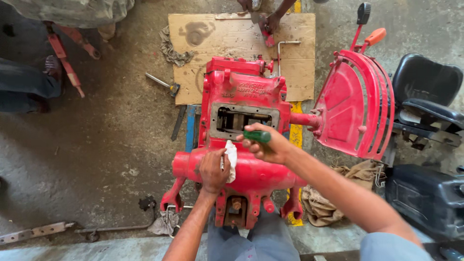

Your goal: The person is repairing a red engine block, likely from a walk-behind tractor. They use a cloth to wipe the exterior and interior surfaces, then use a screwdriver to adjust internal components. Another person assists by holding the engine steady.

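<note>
A big red cast-metal housing (241,92) stands on the concrete floor in front of me, with a rectangular opening (244,120) on top showing gears and a spring inside. My left hand (213,170) presses a white cloth (231,158) onto the round red tube at the housing's near side. My right hand (265,144) grips a green-handled tool (257,136) at the near edge of the opening. The tool's tip is hidden by my fingers.
Behind the housing lies a sheet of cardboard (299,72), where another person's hands (270,19) hold a small red part. A hammer (164,84) lies left. At the right are a red fender (353,106), black seat (427,79) and sacking (321,205).
</note>
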`<state>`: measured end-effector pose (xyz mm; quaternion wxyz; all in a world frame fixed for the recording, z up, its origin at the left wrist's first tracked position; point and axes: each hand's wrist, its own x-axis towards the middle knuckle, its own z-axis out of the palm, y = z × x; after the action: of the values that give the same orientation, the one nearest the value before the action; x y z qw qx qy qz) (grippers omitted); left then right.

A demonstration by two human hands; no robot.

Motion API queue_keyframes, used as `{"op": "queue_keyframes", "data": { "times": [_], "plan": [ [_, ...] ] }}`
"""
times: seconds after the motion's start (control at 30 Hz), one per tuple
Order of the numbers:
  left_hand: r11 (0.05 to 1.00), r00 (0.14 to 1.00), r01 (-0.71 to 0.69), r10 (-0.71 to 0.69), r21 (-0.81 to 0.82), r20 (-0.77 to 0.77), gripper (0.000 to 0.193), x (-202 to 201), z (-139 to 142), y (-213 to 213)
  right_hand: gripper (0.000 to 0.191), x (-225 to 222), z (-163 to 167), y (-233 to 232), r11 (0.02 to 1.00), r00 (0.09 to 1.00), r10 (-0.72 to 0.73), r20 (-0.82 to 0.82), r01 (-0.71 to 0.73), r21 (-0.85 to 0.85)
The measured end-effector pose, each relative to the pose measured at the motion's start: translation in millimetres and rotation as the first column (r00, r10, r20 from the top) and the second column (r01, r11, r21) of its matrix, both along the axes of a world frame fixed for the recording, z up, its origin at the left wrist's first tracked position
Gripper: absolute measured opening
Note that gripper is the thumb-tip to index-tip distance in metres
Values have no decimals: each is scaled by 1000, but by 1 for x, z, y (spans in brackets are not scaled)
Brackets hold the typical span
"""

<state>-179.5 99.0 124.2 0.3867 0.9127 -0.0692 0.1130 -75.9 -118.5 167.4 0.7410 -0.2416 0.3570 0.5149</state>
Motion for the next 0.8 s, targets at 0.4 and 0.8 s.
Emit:
{"op": "queue_keyframes", "data": {
  "times": [0.4,0.8],
  "plan": [
    [1000,1000,8,-8,26,7,17,-1,-2,0,45,32,52,-54,893,868,450,210,-435,-116],
    [998,1000,14,-15,65,19,14,1,-4,-1,37,-1,160,-97,535,440,841,314,-598,-597]
  ]
}}
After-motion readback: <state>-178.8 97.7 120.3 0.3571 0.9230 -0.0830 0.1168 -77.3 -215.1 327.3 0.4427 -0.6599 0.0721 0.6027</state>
